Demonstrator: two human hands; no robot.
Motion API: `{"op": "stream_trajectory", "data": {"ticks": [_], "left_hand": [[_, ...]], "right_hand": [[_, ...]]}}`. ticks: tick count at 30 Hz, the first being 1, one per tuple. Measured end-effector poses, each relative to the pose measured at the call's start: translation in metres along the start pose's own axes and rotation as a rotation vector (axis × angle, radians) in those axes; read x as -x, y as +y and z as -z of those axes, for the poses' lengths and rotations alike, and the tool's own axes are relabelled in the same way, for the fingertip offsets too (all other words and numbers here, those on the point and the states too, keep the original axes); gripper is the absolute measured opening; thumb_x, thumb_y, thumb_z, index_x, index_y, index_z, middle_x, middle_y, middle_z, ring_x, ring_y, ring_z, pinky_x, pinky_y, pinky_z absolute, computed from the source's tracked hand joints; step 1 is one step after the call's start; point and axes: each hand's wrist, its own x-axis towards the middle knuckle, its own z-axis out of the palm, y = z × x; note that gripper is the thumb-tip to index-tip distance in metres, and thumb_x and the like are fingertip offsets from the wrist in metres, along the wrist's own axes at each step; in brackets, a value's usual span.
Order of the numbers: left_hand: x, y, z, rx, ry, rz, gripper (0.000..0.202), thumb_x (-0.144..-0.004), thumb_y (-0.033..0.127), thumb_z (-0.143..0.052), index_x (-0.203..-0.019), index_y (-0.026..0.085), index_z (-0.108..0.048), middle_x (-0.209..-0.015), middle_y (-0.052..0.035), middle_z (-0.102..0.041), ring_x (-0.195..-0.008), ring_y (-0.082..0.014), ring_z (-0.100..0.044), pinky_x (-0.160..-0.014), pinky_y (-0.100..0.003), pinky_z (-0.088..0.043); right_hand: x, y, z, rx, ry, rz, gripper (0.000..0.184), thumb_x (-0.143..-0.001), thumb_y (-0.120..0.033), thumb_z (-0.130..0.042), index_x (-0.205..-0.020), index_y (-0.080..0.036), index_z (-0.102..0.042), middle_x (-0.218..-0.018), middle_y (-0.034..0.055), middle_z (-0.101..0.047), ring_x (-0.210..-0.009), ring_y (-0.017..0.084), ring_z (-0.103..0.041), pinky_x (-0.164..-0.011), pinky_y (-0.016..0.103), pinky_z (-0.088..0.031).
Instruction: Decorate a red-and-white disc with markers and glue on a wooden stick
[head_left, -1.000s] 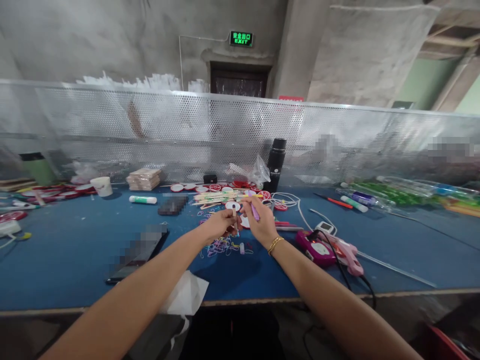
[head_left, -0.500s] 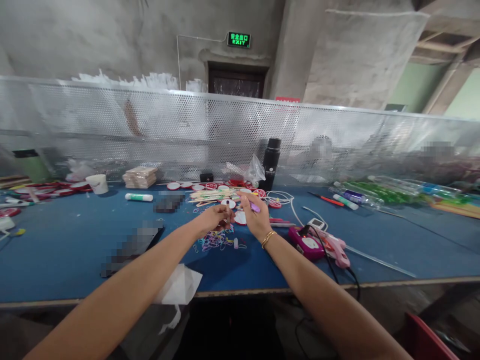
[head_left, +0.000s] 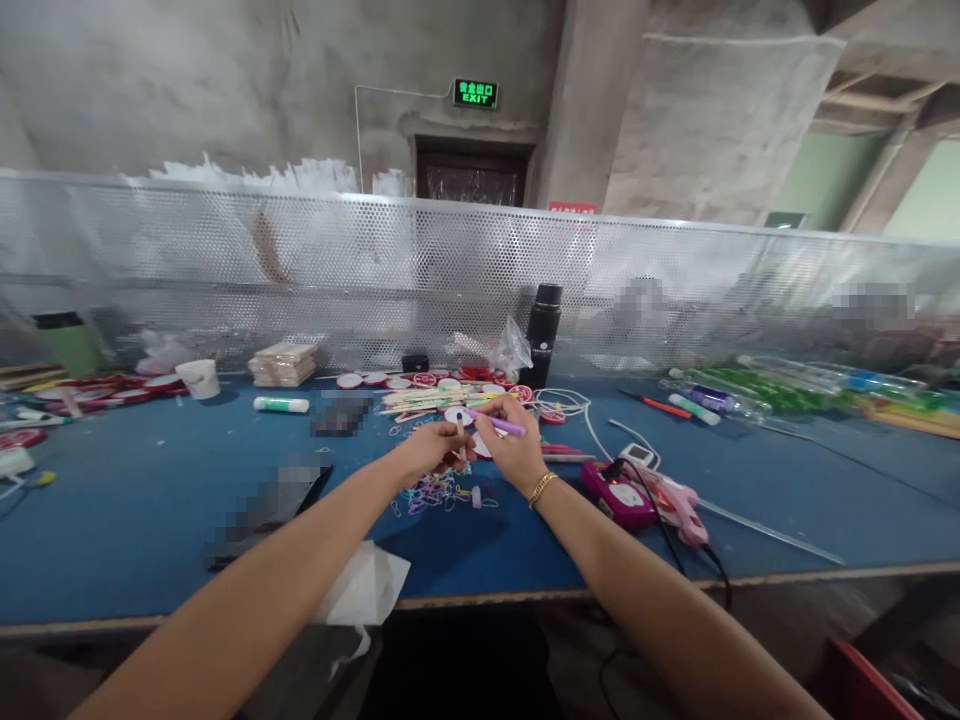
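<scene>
My left hand point(head_left: 437, 448) pinches a short pale stick point(head_left: 460, 436) with a dark top end, held nearly upright. Close beside it, my right hand point(head_left: 514, 440) grips a purple marker point(head_left: 507, 425) like a pen, its left end pointing at the stick. Whether marker and stick touch, I cannot tell. Below my hands lies a heap of small coloured wire clips point(head_left: 431, 492). Just behind them is a pile of pale wooden sticks point(head_left: 421, 398), with red-rimmed white discs point(head_left: 424, 380) around it.
On the right are a magenta box point(head_left: 616, 496) and a pink glue gun point(head_left: 671, 500) with cables. A black bottle point(head_left: 543, 335) stands at the back. Leftward lie a glue stick point(head_left: 281, 405), a white cup point(head_left: 198, 379) and a dark flat object point(head_left: 270, 515). A perforated metal screen point(head_left: 337, 270) closes the far side.
My right hand has turned the purple marker flatter, bringing its left end close to the stick. My left hand keeps its pinch. The view has shifted slightly.
</scene>
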Motion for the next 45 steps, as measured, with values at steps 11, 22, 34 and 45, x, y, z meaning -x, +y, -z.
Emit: {"op": "stream_trajectory", "data": {"ticks": [11, 22, 34, 45], "left_hand": [[-0.0024, -0.0014, 0.0008, 0.045, 0.025, -0.015, 0.029, -0.07, 0.04, -0.073, -0.076, 0.014, -0.062, -0.078, -0.0041, -0.068, -0.056, -0.0078, -0.056, -0.048, -0.019, -0.032], [-0.0039, -0.0037, -0.0001, 0.116, 0.014, -0.01, 0.025, -0.073, 0.036, -0.073, -0.077, 0.014, -0.061, -0.078, -0.0036, -0.067, -0.057, -0.0087, -0.059, -0.051, -0.019, -0.041], [-0.0034, -0.0039, -0.0017, 0.097, 0.026, -0.009, 0.029, -0.07, 0.04, -0.075, -0.073, 0.015, -0.059, -0.075, -0.0035, -0.068, -0.057, -0.0096, -0.059, -0.052, -0.021, -0.042], [-0.0024, -0.0023, -0.0021, 0.108, 0.016, -0.006, 0.031, -0.07, 0.04, -0.076, -0.076, 0.015, -0.058, -0.075, -0.0027, -0.066, -0.056, -0.0087, -0.058, -0.051, -0.02, -0.043]], "right_hand": [[0.0009, 0.0056, 0.0008, 0.011, -0.009, -0.01, 0.01, -0.08, -0.02, -0.059, -0.073, -0.022, -0.051, -0.067, -0.0029, -0.059, -0.059, 0.014, -0.054, -0.06, 0.028, -0.042], [0.0031, 0.0045, -0.0002, 0.014, -0.054, -0.003, 0.012, -0.081, -0.02, -0.058, -0.072, -0.023, -0.05, -0.064, -0.003, -0.059, -0.058, 0.014, -0.054, -0.058, 0.028, -0.04], [0.0046, 0.0054, -0.0018, 0.017, -0.089, -0.048, 0.011, -0.081, -0.023, -0.059, -0.074, -0.024, -0.05, -0.065, -0.0023, -0.062, -0.059, 0.016, -0.058, -0.059, 0.029, -0.042], [0.0046, 0.0058, -0.0016, 0.029, -0.085, -0.032, 0.01, -0.082, -0.023, -0.058, -0.075, -0.023, -0.051, -0.065, -0.002, -0.062, -0.061, 0.016, -0.057, -0.061, 0.029, -0.043]]}}
